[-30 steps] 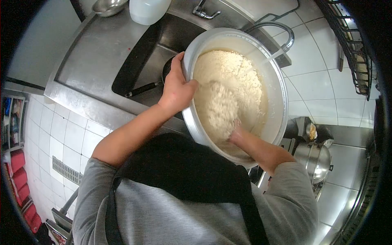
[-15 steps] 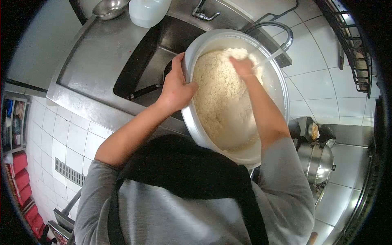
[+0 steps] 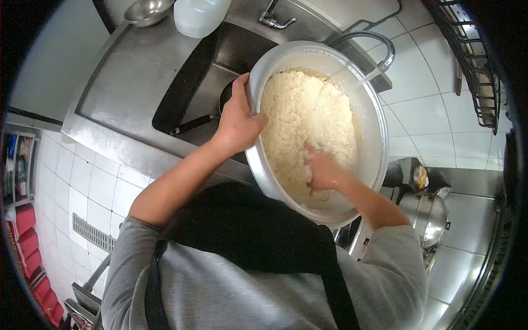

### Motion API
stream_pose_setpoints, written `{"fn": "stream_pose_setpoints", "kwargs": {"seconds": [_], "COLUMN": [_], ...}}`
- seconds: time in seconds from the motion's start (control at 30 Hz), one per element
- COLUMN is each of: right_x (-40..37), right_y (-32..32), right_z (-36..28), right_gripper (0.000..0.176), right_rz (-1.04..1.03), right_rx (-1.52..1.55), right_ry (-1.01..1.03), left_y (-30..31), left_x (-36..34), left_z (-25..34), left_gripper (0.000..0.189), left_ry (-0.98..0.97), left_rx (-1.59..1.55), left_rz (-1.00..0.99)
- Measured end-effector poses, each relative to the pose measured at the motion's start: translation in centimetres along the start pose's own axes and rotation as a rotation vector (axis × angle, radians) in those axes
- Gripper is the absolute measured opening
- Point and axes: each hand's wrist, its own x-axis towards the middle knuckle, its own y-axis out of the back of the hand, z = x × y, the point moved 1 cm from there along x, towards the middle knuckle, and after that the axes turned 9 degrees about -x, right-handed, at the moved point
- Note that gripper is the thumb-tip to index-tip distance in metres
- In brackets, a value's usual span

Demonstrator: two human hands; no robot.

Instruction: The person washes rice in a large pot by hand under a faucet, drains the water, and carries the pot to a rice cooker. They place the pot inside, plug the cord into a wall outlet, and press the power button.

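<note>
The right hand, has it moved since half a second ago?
Yes: the right hand moved away from the faucet, toward the pot rim on the person's side.

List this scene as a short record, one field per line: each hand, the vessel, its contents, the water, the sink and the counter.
left hand: gripping the vessel's rim
right hand: fingers in the contents
vessel: large round silver metal pot
contents: pale, wet rice-like grains
water: thin stream from curved grey spout
sink: steel basin holding black-handled pan
counter: shiny metal bowl, translucent white plastic container
</note>
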Motion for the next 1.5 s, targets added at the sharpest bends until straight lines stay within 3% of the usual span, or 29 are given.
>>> {"fn": "stream_pose_setpoints", "kwargs": {"seconds": [0.17,0.23,0.33,0.5,0.57,0.67,0.7,0.73,0.77,0.83,0.9,0.97,1.03,1.07,1.2,1.3,1.4,1.5], "right_x": [6.0,7.5,10.9,20.7,16.7,15.4,13.2,11.1,11.8,6.9,2.3,1.4,1.6,1.3,3.6,7.1,10.2,10.6], "right_y": [0.8,2.5,2.8,-1.1,3.3,0.8,1.3,1.4,-2.3,-3.5,-2.8,-7.6,-15.9,-16.4,-8.7,-4.1,-2.3,-2.3], "right_z": [-4.8,-5.8,-4.3,4.9,6.1,14.6,15.4,15.9,19.9,20.5,15.3,14.1,14.6,12.7,2.1,-0.9,1.0,6.3], "right_gripper": [0.062,0.062,0.061,0.057,0.057,0.064,0.063,0.061,0.069,0.078,0.076,0.07,0.07,0.069,0.066,0.063,0.061,0.059], "right_rz": [-0.384,-0.375,-0.209,-0.092,-0.321,-0.289,-0.3,-0.088,-0.159,-0.283,-0.383,-0.257,-0.172,-0.15,0.051,0.331,0.609,0.759], "right_rx": [-0.62,-0.73,-0.511,0.185,-0.017,0.075,-0.092,0.082,0.024,0.449,0.88,1.011,1.345,1.509,2.1,2.363,2.382,2.157], "right_ry": [0.258,0.278,0.087,-0.315,-0.493,-0.302,-0.434,-0.559,-0.487,-0.41,-0.83,-0.883,-0.608,-0.517,-0.599,-0.576,-0.606,-0.725], "left_y": [0.2,0.5,0.7,0.7,0.8,0.6,0.4,0.3,0.3,0.1,-0.2,-0.4,-0.5,-0.5,-0.6,-0.3,-0.1,-0.1], "left_x": [0.2,1.2,1.8,1.8,1.8,1.3,1.2,1.1,1.1,1.1,1.1,1.0,1.0,1.0,1.0,0.9,1.0,1.1], "left_z": [0.6,-0.1,-0.9,-1.4,-0.7,-0.6,-0.7,-0.7,-0.8,-1.0,-1.3,-1.1,-1.1,-1.1,-1.0,-1.5,-1.3,-1.5], "left_gripper": [0.071,0.071,0.071,0.073,0.074,0.074,0.075,0.075,0.075,0.074,0.074,0.073,0.072,0.071,0.071,0.071,0.072,0.072], "left_ry": [-0.011,-0.018,-0.04,-0.026,-0.01,0.006,0.005,0.004,0.003,-0.01,-0.028,-0.025,-0.022,-0.02,-0.018,-0.005,0.004,0.017], "left_rx": [0.075,0.064,0.042,-0.077,-0.095,-0.158,-0.185,-0.203,-0.219,-0.237,-0.24,-0.286,-0.316,-0.324,-0.326,-0.196,-0.13,-0.129], "left_rz": [-0.001,-0.003,-0.018,-0.038,-0.049,-0.064,-0.068,-0.062,-0.056,-0.038,-0.01,0.006,0.011,0.01,0.012,0.01,-0.002,-0.009]}}
